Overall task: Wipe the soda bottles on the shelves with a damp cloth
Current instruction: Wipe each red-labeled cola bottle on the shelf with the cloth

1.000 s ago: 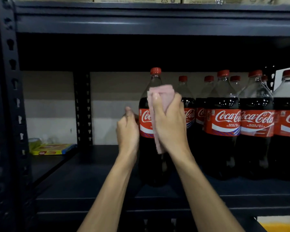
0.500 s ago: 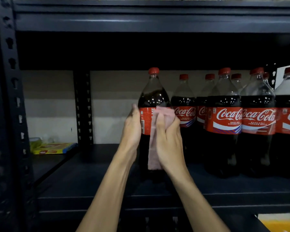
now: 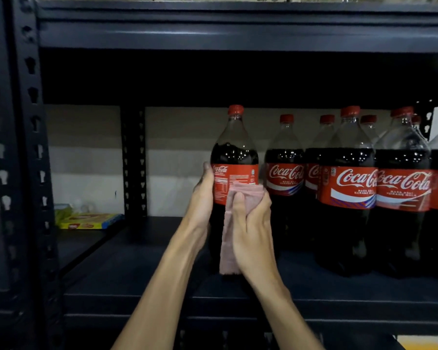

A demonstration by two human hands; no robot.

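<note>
A large cola bottle [image 3: 234,157] with a red cap and red label stands upright on the dark metal shelf [image 3: 137,269], set apart to the left of the others. My left hand [image 3: 203,198] grips its left side at label height. My right hand [image 3: 252,223] presses a folded pink cloth [image 3: 229,238] against the bottle's front, over the lower label and the dark body; the cloth hangs down below my palm. Several more cola bottles [image 3: 347,188] stand in a row to the right.
A yellow and blue packet [image 3: 89,221] lies on the neighbouring shelf at the left. Perforated uprights [image 3: 33,147] frame the left side and another upright [image 3: 134,160] stands at the back. The upper shelf beam [image 3: 238,31] runs overhead with cartons on top.
My right hand has slid the cloth down the bottle from the shoulder to the lower label and body. The bottle has turned, showing its back label. My left hand stays on the side.
</note>
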